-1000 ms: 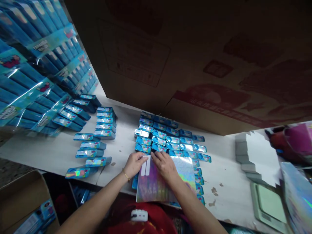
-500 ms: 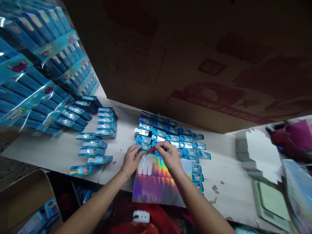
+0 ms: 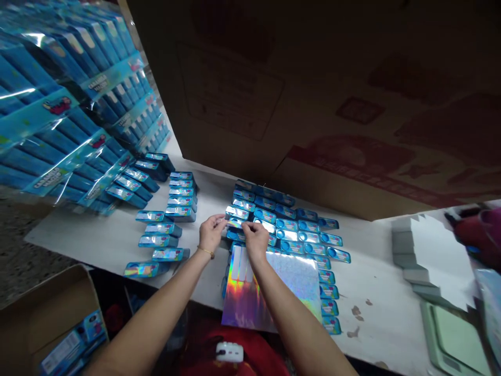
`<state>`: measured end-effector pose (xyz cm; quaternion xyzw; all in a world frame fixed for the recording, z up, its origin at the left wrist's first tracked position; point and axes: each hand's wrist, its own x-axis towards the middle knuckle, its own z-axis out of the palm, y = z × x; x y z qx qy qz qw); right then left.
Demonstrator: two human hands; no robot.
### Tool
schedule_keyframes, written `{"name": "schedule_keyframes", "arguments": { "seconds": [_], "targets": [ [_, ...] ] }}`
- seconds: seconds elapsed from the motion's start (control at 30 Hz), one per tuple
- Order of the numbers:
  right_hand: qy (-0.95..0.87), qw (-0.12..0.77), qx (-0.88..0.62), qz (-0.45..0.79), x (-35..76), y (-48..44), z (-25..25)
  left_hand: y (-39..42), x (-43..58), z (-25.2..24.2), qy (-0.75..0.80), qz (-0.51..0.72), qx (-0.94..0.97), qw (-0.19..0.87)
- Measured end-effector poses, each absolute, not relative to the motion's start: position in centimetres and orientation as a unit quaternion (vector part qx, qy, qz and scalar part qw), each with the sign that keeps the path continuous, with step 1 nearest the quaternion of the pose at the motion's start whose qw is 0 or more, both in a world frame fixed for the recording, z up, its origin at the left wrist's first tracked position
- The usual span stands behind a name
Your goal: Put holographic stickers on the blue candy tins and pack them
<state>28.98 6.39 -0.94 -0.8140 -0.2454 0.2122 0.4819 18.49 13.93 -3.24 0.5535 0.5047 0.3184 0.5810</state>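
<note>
A shiny sticker strip (image 3: pixel 235 223) is pinched at its left end by my left hand (image 3: pixel 211 233) and at its right end by my right hand (image 3: pixel 256 241). It lies along the top of one of the small blue boxes (image 3: pixel 286 225) standing in close rows; whether it is stuck down I cannot tell. Just below my right hand a holographic sticker sheet (image 3: pixel 289 277) rests over the nearer boxes. Pale gaps in its upper left are partly covered by my right wrist.
Loose blue boxes (image 3: pixel 180 201) stand in groups to the left, near wrapped display packs (image 3: pixel 58 136). A large cardboard carton (image 3: pixel 282 104) rises behind the rows. To the right are white folded cartons (image 3: pixel 434 261) and a pale green scale (image 3: pixel 454 334). An open box (image 3: pixel 47 308) sits lower left.
Both hands have moved up from the sheet's top edge to a box, carrying the sticker strip, now stretched flat between them. The whole view has shifted slightly.
</note>
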Motion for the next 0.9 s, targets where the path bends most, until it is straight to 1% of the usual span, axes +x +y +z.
{"name": "schedule_keyframes", "arguments": {
  "seconds": [0.1,0.2,0.47,0.6,0.67,0.73,0.8,0.87,0.9],
  "targets": [
    [-0.289,0.414,-0.851,0.147,28.7,6.8,-1.5,14.8,18.5,-4.4,0.508,0.296,0.633,0.503],
    [-0.315,0.349,-0.876,0.109,28.5,7.0,-1.7,15.2,18.7,-5.1,0.512,0.271,0.669,0.466],
    [-0.396,0.204,-0.893,0.06,29.1,6.5,-1.5,15.4,19.4,-7.0,0.545,0.251,0.653,0.463],
    [-0.527,0.076,-0.843,0.078,29.3,5.7,-0.5,15.8,19.6,-7.4,0.542,0.232,0.671,0.449],
    [-0.568,0.031,-0.817,0.089,29.6,5.3,0.0,15.8,19.2,-7.0,0.539,0.223,0.681,0.443],
    [-0.576,0.035,-0.812,0.092,30.5,4.7,0.5,15.4,18.4,-6.0,0.546,0.226,0.681,0.433],
    [-0.563,0.084,-0.817,0.093,31.8,3.5,1.1,14.3,17.4,-4.6,0.524,0.236,0.698,0.428],
    [-0.569,0.137,-0.804,0.104,33.2,1.8,1.7,12.6,16.6,-3.1,0.452,0.225,0.752,0.424],
    [-0.584,0.15,-0.79,0.112,33.8,0.7,1.9,11.7,16.3,-2.4,0.413,0.208,0.785,0.412]
  ]
}}
